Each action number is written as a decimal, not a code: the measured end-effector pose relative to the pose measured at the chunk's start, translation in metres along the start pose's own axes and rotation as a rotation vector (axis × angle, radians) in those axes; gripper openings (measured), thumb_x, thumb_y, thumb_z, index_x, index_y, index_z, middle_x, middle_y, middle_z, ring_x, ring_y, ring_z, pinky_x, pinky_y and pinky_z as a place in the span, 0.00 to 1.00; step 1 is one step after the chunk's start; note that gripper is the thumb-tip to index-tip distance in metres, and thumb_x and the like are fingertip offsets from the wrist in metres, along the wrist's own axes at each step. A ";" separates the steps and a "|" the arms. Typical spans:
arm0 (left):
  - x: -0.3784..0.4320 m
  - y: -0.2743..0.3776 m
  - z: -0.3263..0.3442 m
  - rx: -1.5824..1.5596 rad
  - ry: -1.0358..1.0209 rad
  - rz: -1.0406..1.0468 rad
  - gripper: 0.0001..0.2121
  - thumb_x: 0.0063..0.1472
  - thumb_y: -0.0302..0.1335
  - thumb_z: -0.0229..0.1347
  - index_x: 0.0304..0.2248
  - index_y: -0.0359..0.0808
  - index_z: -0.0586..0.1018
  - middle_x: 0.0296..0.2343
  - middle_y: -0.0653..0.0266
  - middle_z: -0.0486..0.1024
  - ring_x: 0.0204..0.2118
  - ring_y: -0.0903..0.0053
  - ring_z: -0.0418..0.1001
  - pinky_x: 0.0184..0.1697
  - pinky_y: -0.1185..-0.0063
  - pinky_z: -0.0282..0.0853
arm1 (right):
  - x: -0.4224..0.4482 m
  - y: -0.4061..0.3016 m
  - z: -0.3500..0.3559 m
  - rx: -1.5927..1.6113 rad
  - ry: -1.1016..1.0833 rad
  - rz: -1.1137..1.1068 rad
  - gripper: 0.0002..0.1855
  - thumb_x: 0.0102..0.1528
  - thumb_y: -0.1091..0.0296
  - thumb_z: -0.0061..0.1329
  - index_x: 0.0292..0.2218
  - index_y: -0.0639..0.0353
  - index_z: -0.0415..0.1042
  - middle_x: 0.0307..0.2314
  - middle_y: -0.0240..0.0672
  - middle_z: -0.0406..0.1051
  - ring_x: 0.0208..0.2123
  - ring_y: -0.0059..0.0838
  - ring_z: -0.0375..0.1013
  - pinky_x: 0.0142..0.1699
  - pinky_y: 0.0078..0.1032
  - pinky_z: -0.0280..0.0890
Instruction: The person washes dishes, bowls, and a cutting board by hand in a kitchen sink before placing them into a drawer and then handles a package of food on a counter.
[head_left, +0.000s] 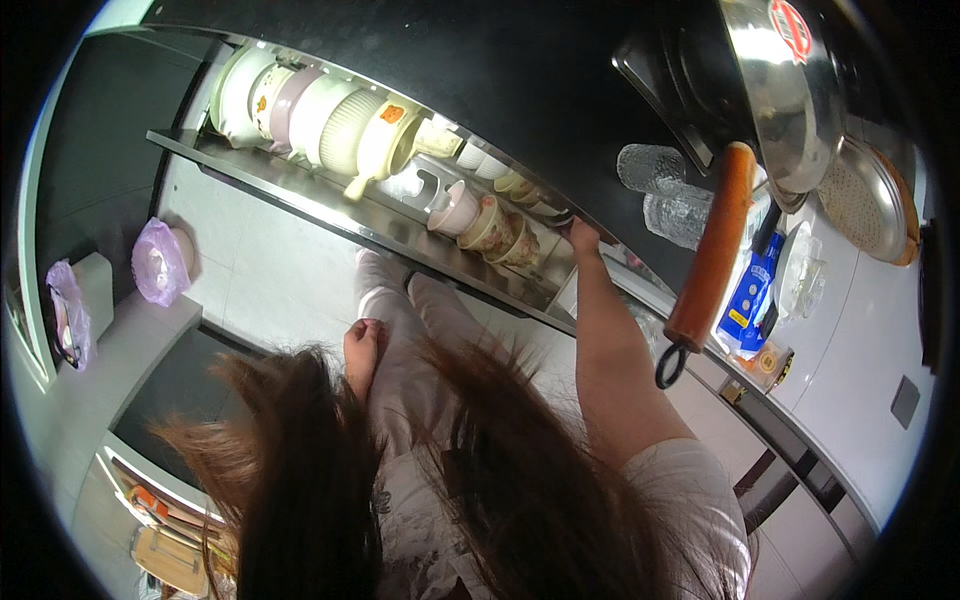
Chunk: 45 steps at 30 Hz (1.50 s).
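Observation:
My left hand (365, 346) hangs beside my light trousers with its fingers curled in; nothing shows in it. My right hand (583, 234) reaches into the right end of a pulled-out metal dish drawer (262, 180). Its fingers are partly hidden by the counter's edge, so I cannot tell what it grips. Nearest to it are small bowls (514, 186) at the back of the drawer and flower-patterned cups (510, 244) in front. A pink-white cup (454, 210) stands beside those. Plates and bowls on edge, including a cream handled bowl (379, 142), fill the left part.
A dark countertop (480, 67) overhangs the drawer. A pan's wooden handle (712, 255) juts over the counter edge beside my right arm. Near it are textured glasses (651, 169), a steel pan (795, 97) and a blue packet (750, 300). A bin with a purple bag (160, 262) stands left.

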<state>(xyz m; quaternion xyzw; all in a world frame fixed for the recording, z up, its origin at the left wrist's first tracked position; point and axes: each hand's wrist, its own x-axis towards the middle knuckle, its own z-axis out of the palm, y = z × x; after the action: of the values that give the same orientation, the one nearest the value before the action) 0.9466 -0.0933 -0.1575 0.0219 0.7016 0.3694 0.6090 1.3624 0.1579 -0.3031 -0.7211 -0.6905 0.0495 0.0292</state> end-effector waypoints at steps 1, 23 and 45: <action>0.003 -0.006 -0.004 0.012 0.009 0.010 0.07 0.56 0.27 0.45 0.25 0.31 0.70 0.18 0.69 0.68 0.18 0.87 0.62 0.20 0.89 0.58 | 0.002 -0.011 -0.008 0.082 -0.049 -0.001 0.18 0.49 0.59 0.42 0.38 0.63 0.63 0.29 0.44 0.68 0.30 0.40 0.67 0.36 0.30 0.61; 0.007 0.132 0.102 0.684 -0.256 0.494 0.10 0.53 0.27 0.46 0.25 0.28 0.74 0.16 0.62 0.72 0.19 0.83 0.70 0.23 0.84 0.64 | -0.198 -0.156 -0.204 1.031 -0.622 0.330 0.15 0.51 0.59 0.40 0.27 0.63 0.68 0.16 0.34 0.67 0.19 0.23 0.66 0.26 0.21 0.60; 0.146 0.138 0.181 1.233 -0.188 0.300 0.13 0.48 0.32 0.52 0.17 0.28 0.74 0.13 0.59 0.71 0.13 0.75 0.69 0.20 0.78 0.65 | -0.288 -0.097 -0.178 0.934 -0.496 0.654 0.13 0.49 0.63 0.42 0.29 0.65 0.68 0.18 0.36 0.69 0.20 0.23 0.69 0.28 0.20 0.64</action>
<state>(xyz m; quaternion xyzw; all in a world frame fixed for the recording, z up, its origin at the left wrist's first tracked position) 1.0093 0.1660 -0.2022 0.4984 0.7182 -0.0242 0.4850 1.2738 -0.1207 -0.1064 -0.7733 -0.3256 0.5187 0.1638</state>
